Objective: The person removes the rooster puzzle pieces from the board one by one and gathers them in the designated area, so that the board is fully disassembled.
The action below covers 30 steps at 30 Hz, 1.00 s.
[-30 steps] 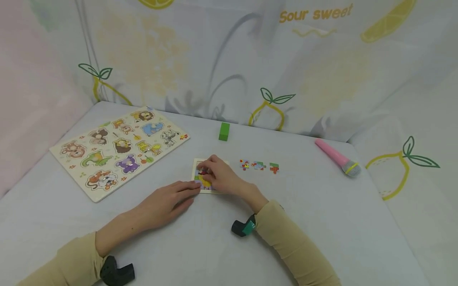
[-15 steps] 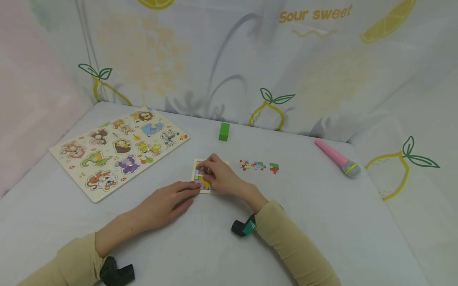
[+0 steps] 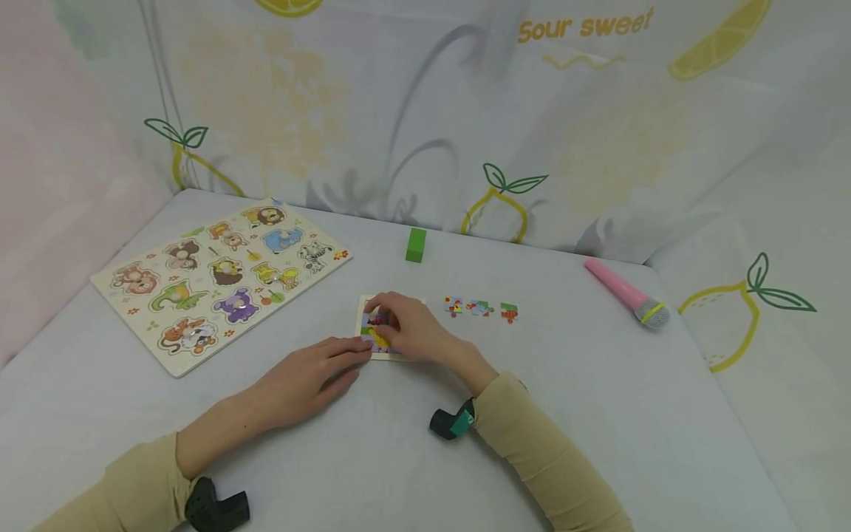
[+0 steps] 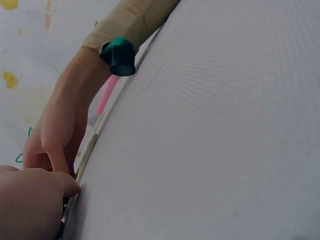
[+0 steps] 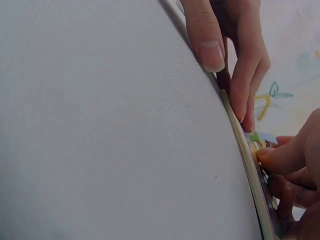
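Note:
A small jigsaw puzzle (image 3: 367, 336) in a pale wooden frame lies flat on the white-covered table in the head view. My left hand (image 3: 309, 380) rests its outstretched fingertips on the frame's lower left corner. Over the puzzle my right hand (image 3: 415, 329) bends its fingers and covers much of the picture. In the right wrist view, its thumb and fingers pinch a small coloured puzzle piece (image 5: 269, 138) at the surface; most of that piece is hidden. Three loose puzzle pieces (image 3: 480, 308) lie in a row to the right.
A large wooden animal peg puzzle (image 3: 226, 284) lies at the left. Behind the small jigsaw stands a green block (image 3: 416, 245). A pink toy microphone (image 3: 627, 294) lies near the table's right edge. A printed curtain (image 3: 372, 111) hangs behind the table.
The right hand's fingers have shifted slightly over the jigsaw, the knuckles a little lower and more of the picture's left side showing. The left hand and the loose pieces have stayed put.

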### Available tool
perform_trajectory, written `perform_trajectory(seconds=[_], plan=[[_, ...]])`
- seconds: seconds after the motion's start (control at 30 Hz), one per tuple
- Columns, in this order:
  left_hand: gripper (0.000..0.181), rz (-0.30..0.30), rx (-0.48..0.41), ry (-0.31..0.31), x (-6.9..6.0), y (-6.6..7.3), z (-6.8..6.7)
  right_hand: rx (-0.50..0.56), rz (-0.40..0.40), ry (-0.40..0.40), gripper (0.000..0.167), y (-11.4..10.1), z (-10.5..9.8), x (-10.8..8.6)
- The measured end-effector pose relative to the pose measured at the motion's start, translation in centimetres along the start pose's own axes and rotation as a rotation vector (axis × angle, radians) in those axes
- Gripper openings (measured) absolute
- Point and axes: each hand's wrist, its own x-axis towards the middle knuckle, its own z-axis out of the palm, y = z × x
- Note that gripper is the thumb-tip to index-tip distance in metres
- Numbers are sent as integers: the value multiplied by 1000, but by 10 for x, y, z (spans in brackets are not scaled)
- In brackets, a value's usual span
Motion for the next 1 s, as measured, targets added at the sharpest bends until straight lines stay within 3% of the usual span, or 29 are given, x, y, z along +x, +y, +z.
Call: perform_trajectory(seconds=[0.17,0.4,0.67,0.83,1.0], plan=[[35,-1,17,-4,2,2,1,21,12,-2,18,0,-2,-1],[39,0,70,-42,5,8,-2,106,107,20,10,1,-4,1],[41,4,167,-88,9,10,0,159,115,45,8,2,1,5],[46,17,122,-107,11,11,4,206,173,73,9,4,-1,1],[50,1,63,-111,12,12,5,222,177,68,11,5,-5,1]])
